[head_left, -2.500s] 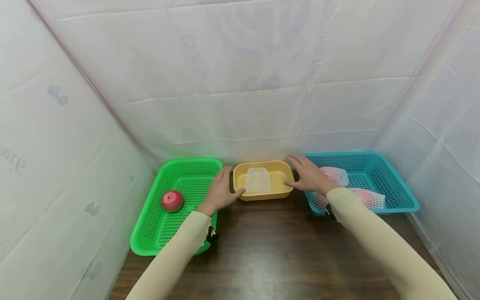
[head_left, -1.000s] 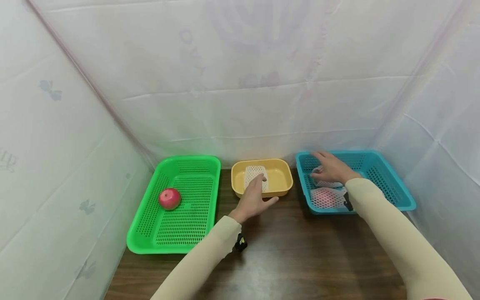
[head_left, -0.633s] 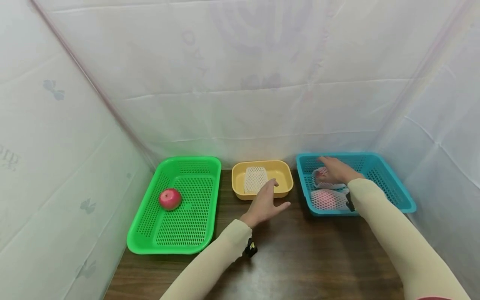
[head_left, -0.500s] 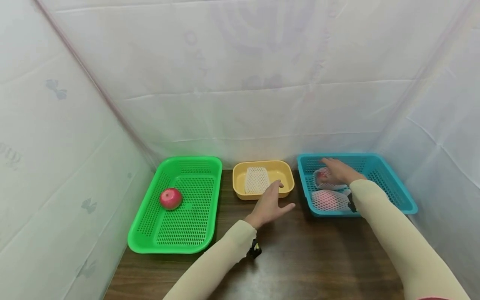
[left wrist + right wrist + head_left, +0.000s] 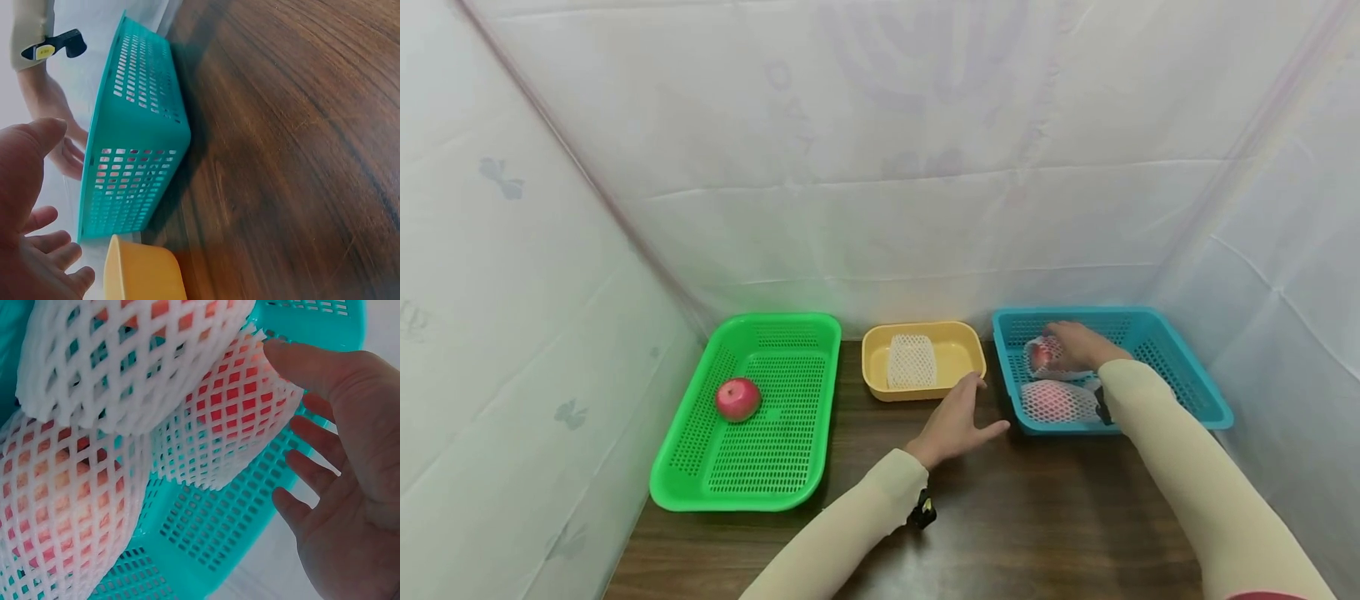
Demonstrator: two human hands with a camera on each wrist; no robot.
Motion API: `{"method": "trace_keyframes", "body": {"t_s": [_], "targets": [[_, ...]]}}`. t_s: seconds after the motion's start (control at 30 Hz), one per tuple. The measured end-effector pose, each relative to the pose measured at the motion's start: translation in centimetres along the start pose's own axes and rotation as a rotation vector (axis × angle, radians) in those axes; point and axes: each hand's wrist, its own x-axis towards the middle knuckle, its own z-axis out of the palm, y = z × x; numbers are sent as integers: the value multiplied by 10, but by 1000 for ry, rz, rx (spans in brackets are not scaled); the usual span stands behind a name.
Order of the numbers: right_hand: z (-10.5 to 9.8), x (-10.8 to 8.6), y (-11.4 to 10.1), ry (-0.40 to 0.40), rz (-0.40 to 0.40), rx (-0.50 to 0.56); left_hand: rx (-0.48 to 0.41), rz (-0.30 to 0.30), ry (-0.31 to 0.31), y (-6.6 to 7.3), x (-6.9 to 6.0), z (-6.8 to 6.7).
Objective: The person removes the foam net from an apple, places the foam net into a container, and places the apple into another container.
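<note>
In the head view my right hand (image 5: 1081, 347) reaches into the blue basket (image 5: 1213, 408), beside a red fruit in white foam net (image 5: 1042, 354). The right wrist view has the right hand (image 5: 356, 456) with fingers spread and the thumb tip at the edge of the netted fruit (image 5: 240, 403); a firm grip does not show. Another netted fruit (image 5: 1050, 402) lies nearer me. My left hand (image 5: 953, 425) hovers, holding nothing, between the yellow tray (image 5: 925, 393) and the blue basket. Its thumb and fingers are apart in the left wrist view (image 5: 28, 219).
A green basket (image 5: 827, 408) on the left holds one bare red fruit (image 5: 738, 399). An empty-looking white foam net (image 5: 912, 362) lies in the yellow tray. Brown wooden table (image 5: 1015, 517) extends in front, and white sheeting (image 5: 880, 225) stands behind and at both sides.
Both hands have left the sides of the yellow tray. The right hand went right into the blue basket, down beside a netted fruit. The left hand moved right and nearer me.
</note>
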Motion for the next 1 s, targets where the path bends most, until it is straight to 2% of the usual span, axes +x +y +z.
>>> {"method": "trace_keyframes", "body": {"t_s": [0.17, 0.43, 1.0], "targets": [[1, 2, 1, -27, 36, 8, 0, -23, -11, 3, 0, 2], [2, 6, 7, -21, 18, 12, -26, -20, -29, 11, 5, 10], [11, 14, 21, -101, 31, 29, 11, -13, -56, 18, 11, 37]]}}
